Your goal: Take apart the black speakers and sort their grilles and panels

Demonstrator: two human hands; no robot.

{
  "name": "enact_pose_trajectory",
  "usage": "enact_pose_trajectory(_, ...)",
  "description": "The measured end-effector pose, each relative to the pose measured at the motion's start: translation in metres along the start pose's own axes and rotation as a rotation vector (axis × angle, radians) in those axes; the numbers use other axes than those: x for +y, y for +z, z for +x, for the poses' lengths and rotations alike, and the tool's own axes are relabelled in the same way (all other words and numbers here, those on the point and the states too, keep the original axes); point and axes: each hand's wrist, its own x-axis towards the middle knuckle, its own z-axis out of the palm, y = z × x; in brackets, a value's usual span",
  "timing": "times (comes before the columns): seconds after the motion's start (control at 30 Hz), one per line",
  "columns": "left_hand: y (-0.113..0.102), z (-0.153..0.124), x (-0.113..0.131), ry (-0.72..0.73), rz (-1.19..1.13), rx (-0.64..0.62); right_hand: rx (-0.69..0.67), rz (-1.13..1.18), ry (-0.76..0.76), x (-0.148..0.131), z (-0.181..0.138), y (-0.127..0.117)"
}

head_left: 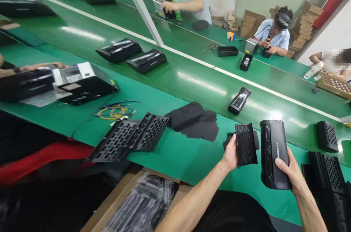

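My left hand (229,155) grips a thin black perforated panel (246,145) by its left edge, holding it upright over the green table (175,151). My right hand (291,172) is wrapped round a black speaker housing (273,153) with white lettering on its side, held just right of the panel. The two parts are close together but apart. Pieces of black fabric (196,120) lie on the table a little to the left of my left hand.
Black grille panels (128,137) lie at the left, more grilles (327,173) at the right. A black housing (239,100) rides the green belt (192,74). Coloured wires (113,110), a cardboard box (142,202) below. Other people work across the belt and at far left.
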Motion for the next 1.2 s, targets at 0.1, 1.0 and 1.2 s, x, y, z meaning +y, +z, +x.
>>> enact_pose_trajectory(0.1, 0.008, 0.003, -0.01, 0.052, -0.019, -0.081, 0.011, -0.226, -0.071, -0.014, 0.003, 0.013)
enact_pose_trajectory(1.0, 0.043, 0.014, -0.032, 0.082, -0.02, -0.179, -0.011, -0.881, -0.151, -0.017, 0.025, 0.047)
enact_pose_trajectory(1.2, 0.047, 0.014, -0.024, 0.178, -0.017, -0.144, -0.114, -0.747, -0.256, -0.023, 0.026, 0.031)
